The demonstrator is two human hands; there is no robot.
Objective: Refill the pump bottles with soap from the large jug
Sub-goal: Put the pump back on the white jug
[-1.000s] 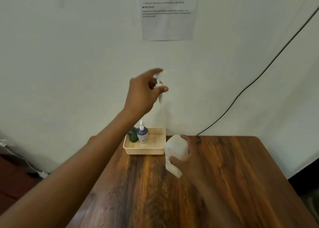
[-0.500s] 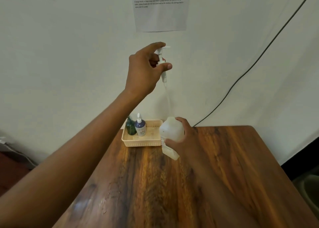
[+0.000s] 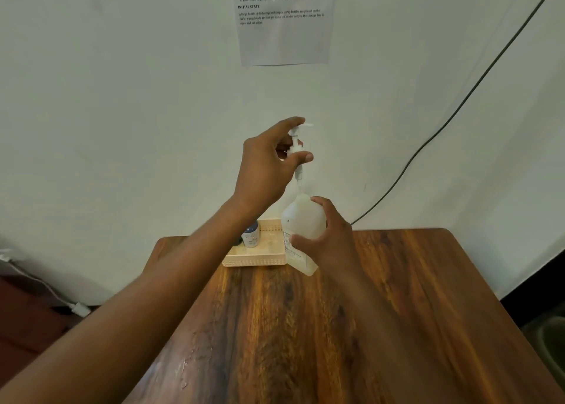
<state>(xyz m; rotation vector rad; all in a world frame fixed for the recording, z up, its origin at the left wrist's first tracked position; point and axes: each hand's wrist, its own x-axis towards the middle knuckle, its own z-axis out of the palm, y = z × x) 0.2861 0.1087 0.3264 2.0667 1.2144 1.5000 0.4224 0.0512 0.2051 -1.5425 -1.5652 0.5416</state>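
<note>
While both forearms reached out over the wooden desk (image 3: pixel 305 327), the work stood at the point where a pump head met its bottle, though whether the pump was going in or coming out could not be read from one moment. Nearest of the task's things, the translucent white bottle (image 3: pixel 301 220) stood on the desk just beside the basket, and the right hand (image 3: pixel 328 238) gripped it, fingers and thumb wrapped round its shoulder and body. Above it the left hand (image 3: pixel 269 165) pinched the white pump head (image 3: pixel 296 146) between thumb and fingers, its tube hanging roughly over the bottle's mouth but apart from it. If the pump was being fitted, the next move would call for lowering the tube straight into the narrow neck while the right hand kept the bottle steady, then screwing the collar down. Behind, the cream basket (image 3: pixel 260 258) held a small blue bottle (image 3: pixel 250 235), with something dark green beside it almost wholly hidden by the left forearm. How full the white bottle was could not be judged, and no other jug showed. On the wall, the printed sheet (image 3: pixel 284 36) was cut off at the top.
</note>
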